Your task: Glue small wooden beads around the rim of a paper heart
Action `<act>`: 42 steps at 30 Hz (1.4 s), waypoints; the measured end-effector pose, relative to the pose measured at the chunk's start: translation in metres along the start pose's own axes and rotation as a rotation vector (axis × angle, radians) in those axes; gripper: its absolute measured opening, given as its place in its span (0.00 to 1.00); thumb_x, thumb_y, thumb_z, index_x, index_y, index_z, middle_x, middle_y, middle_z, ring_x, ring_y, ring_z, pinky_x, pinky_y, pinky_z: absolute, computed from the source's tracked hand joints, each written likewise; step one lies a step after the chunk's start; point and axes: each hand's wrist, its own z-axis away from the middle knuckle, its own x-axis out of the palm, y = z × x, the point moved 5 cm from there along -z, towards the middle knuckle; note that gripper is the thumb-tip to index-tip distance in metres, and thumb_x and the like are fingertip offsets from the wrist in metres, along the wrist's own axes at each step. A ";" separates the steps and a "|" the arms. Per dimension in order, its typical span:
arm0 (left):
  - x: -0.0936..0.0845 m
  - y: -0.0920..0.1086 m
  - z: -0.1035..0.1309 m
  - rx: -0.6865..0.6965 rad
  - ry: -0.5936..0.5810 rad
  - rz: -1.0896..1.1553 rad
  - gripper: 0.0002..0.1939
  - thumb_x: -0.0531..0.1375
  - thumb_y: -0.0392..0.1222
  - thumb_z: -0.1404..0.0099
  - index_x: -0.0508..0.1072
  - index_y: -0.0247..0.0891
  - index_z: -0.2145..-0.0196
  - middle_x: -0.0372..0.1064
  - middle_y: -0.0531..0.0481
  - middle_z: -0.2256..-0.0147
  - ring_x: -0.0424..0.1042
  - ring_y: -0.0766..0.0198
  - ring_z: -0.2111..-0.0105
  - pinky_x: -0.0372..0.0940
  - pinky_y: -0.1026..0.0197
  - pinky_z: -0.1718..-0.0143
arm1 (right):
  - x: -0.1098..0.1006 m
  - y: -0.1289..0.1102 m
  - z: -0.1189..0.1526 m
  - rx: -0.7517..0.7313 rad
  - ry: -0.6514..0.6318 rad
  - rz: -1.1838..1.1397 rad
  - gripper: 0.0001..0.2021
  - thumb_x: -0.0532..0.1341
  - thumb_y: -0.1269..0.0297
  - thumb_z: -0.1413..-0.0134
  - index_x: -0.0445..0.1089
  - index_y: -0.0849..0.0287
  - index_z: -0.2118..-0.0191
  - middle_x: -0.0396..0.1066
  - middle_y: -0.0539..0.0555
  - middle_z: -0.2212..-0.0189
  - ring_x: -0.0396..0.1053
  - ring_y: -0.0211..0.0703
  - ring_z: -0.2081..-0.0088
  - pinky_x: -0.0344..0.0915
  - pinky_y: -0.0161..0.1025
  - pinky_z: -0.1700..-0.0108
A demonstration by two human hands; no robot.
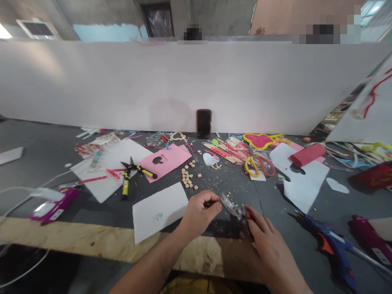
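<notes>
Hand cutting, seemingly partway along

Beyond the pale plywood strip (101, 240) at the near edge, the right hand (267, 234) is clamped round red-handled pruning shears with a curved metal blade (234, 209). The left hand (200, 211) curls beside the blade's tip; whether it pinches anything, I cannot tell. Just past it, small knobbly beige pieces (186, 177) lie loose in a curved cluster, apparently cut already; whether any remain uncut does not show. Farther on, a white heart-shaped cutout (210, 159) lies on the speckled, crowded dark grey tabletop (268, 204). A black phone (203, 123) stands against the long white panel (122, 85); behind rises a bare grey wall (226, 17) with pale blue paint (107, 32).
</notes>
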 end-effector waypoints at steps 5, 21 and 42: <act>-0.002 0.002 0.003 0.012 -0.026 -0.004 0.08 0.58 0.42 0.42 0.72 0.34 0.73 0.66 0.51 0.74 0.62 0.67 0.73 0.57 0.67 0.72 | -0.001 -0.002 -0.001 -0.003 -0.003 -0.008 0.12 0.53 0.63 0.43 0.69 0.56 0.56 0.64 0.58 0.45 0.67 0.50 0.52 0.68 0.46 0.57; -0.001 0.017 0.010 0.133 -0.098 0.001 0.11 0.58 0.44 0.40 0.72 0.35 0.75 0.67 0.50 0.74 0.65 0.67 0.72 0.58 0.67 0.70 | -0.005 -0.010 0.000 0.078 0.057 -0.095 0.24 0.53 0.61 0.43 0.54 0.60 0.41 0.71 0.61 0.55 0.71 0.51 0.57 0.69 0.47 0.58; 0.000 0.015 0.012 0.081 -0.011 0.036 0.07 0.58 0.38 0.42 0.74 0.35 0.74 0.64 0.54 0.78 0.60 0.70 0.77 0.54 0.68 0.75 | -0.001 -0.007 -0.004 0.132 0.026 -0.067 0.34 0.51 0.76 0.60 0.54 0.63 0.41 0.70 0.61 0.55 0.68 0.51 0.55 0.66 0.47 0.53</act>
